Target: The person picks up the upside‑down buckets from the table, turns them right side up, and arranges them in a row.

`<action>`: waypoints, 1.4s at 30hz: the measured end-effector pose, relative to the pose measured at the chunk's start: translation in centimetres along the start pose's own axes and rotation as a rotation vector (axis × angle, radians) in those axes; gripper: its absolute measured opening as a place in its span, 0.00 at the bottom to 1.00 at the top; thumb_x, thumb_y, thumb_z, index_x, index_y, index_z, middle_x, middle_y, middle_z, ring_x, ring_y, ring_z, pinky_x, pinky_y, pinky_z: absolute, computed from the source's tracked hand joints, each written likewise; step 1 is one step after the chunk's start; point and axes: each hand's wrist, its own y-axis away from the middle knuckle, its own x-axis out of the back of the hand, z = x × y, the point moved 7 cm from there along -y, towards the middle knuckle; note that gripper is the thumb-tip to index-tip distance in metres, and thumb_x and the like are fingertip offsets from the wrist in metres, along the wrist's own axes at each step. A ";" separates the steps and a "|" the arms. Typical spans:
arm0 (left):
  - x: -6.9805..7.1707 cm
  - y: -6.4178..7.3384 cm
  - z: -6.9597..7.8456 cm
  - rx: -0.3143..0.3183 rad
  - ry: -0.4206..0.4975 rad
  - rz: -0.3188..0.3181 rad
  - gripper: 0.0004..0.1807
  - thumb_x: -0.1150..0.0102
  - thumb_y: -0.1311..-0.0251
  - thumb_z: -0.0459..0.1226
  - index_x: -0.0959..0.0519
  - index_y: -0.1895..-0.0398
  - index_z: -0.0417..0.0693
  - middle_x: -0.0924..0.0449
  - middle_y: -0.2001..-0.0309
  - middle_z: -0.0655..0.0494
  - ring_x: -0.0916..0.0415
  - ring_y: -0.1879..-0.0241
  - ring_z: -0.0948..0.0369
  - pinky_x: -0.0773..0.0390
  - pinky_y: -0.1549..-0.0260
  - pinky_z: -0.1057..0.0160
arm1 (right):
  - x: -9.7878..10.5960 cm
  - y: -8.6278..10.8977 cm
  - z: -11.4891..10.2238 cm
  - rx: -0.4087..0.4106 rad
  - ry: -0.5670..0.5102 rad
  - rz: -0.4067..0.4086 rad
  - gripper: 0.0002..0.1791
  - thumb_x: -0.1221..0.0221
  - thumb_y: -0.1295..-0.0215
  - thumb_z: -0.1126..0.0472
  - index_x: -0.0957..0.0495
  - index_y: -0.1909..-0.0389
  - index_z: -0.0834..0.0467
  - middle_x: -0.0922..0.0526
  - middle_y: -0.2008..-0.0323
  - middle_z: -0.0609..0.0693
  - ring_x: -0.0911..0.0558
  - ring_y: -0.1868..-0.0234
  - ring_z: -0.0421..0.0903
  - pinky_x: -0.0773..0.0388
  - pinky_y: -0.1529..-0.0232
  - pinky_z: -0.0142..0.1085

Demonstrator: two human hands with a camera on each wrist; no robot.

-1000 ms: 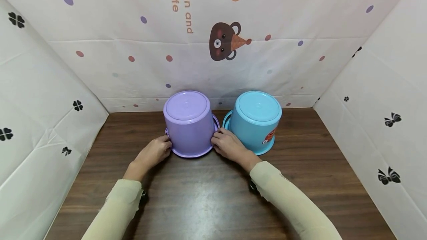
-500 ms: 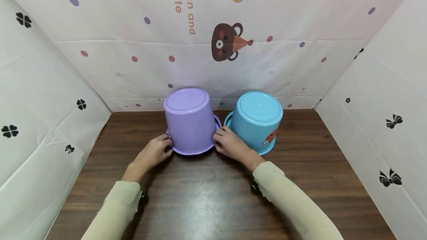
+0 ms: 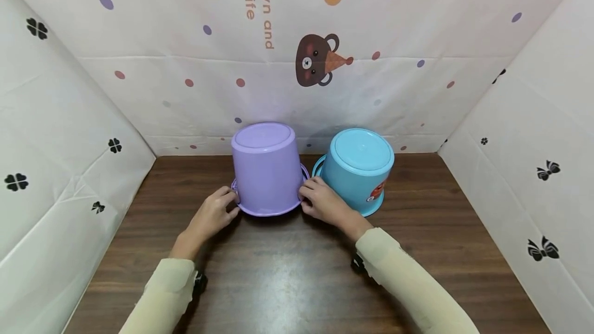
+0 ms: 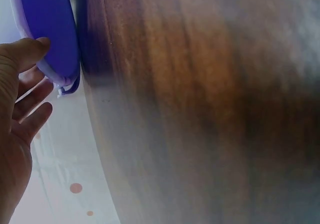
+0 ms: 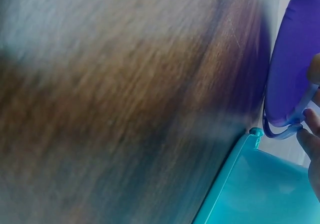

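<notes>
An upside-down purple bucket (image 3: 266,174) is gripped at its rim from both sides. My left hand (image 3: 214,214) holds the left side; in the left wrist view its thumb (image 4: 37,47) lies over the rim, with fingers behind. On the right side my right hand (image 3: 325,202) pinches the rim near the handle (image 5: 280,134). The near rim is tipped up off the table, and both wrist views look into the bucket's dark opening (image 5: 290,59). Right beside it, a light blue bucket (image 3: 359,174) stands upside down, close behind my right hand.
Both buckets stand at the back of a dark wooden table (image 3: 278,272). A white printed sheet (image 3: 185,107) hangs right behind them, and white patterned side walls (image 3: 501,179) border the table left and right.
The purple bucket's near rim has lifted and the bucket has tipped back toward the wall, shifting slightly right with both hands. The blue bucket stays in place; the head view shifted a little.
</notes>
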 end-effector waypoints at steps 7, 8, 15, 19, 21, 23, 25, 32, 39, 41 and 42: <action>0.2 0.0 -0.1 0.030 0.023 0.051 0.16 0.26 0.60 0.19 0.21 0.70 0.39 0.19 0.57 0.43 0.19 0.53 0.45 0.15 0.54 0.48 | 0.3 0.6 0.2 -0.051 -0.046 0.000 0.08 0.31 0.46 0.68 0.22 0.70 0.56 0.22 0.64 0.48 0.24 0.55 0.51 0.22 0.53 0.40; 0.3 0.0 -0.1 0.034 0.028 0.061 0.16 0.27 0.60 0.18 0.21 0.70 0.39 0.19 0.57 0.42 0.18 0.52 0.44 0.15 0.53 0.47 | 0.3 0.7 0.1 -0.054 -0.050 -0.003 0.08 0.31 0.46 0.68 0.22 0.70 0.56 0.22 0.63 0.48 0.24 0.55 0.51 0.22 0.53 0.40; 0.2 0.2 -0.1 0.049 0.056 0.105 0.18 0.32 0.67 0.16 0.24 0.73 0.39 0.21 0.57 0.41 0.18 0.51 0.43 0.16 0.53 0.48 | 0.6 0.9 0.0 -0.057 -0.092 -0.013 0.07 0.32 0.45 0.67 0.21 0.68 0.56 0.22 0.62 0.48 0.25 0.54 0.50 0.23 0.53 0.40; 0.2 0.1 -0.1 0.059 0.067 0.116 0.18 0.34 0.67 0.16 0.25 0.73 0.40 0.21 0.56 0.41 0.19 0.54 0.45 0.18 0.56 0.50 | 0.7 1.1 0.2 -0.074 -0.133 -0.014 0.07 0.33 0.43 0.67 0.22 0.68 0.56 0.22 0.62 0.47 0.25 0.55 0.49 0.24 0.54 0.39; 0.3 0.0 -0.1 0.061 0.073 0.127 0.18 0.35 0.67 0.16 0.26 0.73 0.41 0.21 0.56 0.43 0.19 0.54 0.47 0.19 0.57 0.51 | 0.8 1.2 0.3 -0.087 -0.153 -0.013 0.07 0.33 0.43 0.67 0.22 0.68 0.55 0.22 0.61 0.47 0.26 0.55 0.48 0.25 0.54 0.39; 0.4 -0.1 -0.1 0.058 0.076 0.138 0.19 0.34 0.66 0.16 0.26 0.72 0.41 0.21 0.57 0.44 0.20 0.55 0.48 0.20 0.58 0.54 | 0.9 1.2 0.5 -0.104 -0.176 -0.011 0.07 0.33 0.42 0.67 0.22 0.67 0.55 0.22 0.61 0.47 0.26 0.55 0.47 0.25 0.53 0.39; 0.6 -0.3 0.0 0.053 0.079 0.147 0.19 0.34 0.65 0.17 0.26 0.72 0.42 0.22 0.58 0.46 0.20 0.56 0.50 0.22 0.58 0.57 | 1.2 1.3 0.6 -0.126 -0.207 -0.002 0.07 0.34 0.42 0.67 0.22 0.67 0.55 0.21 0.60 0.47 0.26 0.55 0.47 0.25 0.52 0.40; 0.8 -0.5 0.4 0.022 0.094 0.159 0.17 0.35 0.62 0.19 0.27 0.70 0.41 0.25 0.62 0.48 0.23 0.59 0.54 0.25 0.61 0.63 | 2.0 1.4 0.7 -0.172 -0.274 0.045 0.06 0.37 0.41 0.67 0.22 0.65 0.56 0.23 0.58 0.48 0.26 0.53 0.47 0.25 0.51 0.41; 0.8 -0.4 0.6 0.045 0.121 0.184 0.16 0.33 0.61 0.20 0.27 0.70 0.41 0.25 0.62 0.49 0.22 0.60 0.55 0.26 0.62 0.65 | 2.5 1.8 0.8 -0.161 -0.312 0.125 0.08 0.35 0.39 0.69 0.23 0.63 0.56 0.22 0.56 0.50 0.24 0.51 0.48 0.23 0.50 0.42; 0.8 -0.4 0.7 0.054 0.131 0.192 0.16 0.33 0.60 0.20 0.27 0.71 0.41 0.26 0.63 0.49 0.22 0.60 0.54 0.26 0.61 0.64 | 2.5 1.8 0.9 -0.160 -0.320 0.130 0.08 0.35 0.39 0.69 0.23 0.63 0.56 0.22 0.56 0.50 0.24 0.51 0.48 0.23 0.50 0.42; 0.8 -0.4 0.7 0.057 0.137 0.195 0.16 0.33 0.60 0.21 0.27 0.71 0.41 0.26 0.63 0.49 0.22 0.60 0.54 0.26 0.62 0.64 | 2.5 1.8 0.9 -0.160 -0.321 0.130 0.08 0.35 0.38 0.69 0.23 0.63 0.56 0.21 0.56 0.50 0.24 0.51 0.48 0.23 0.50 0.41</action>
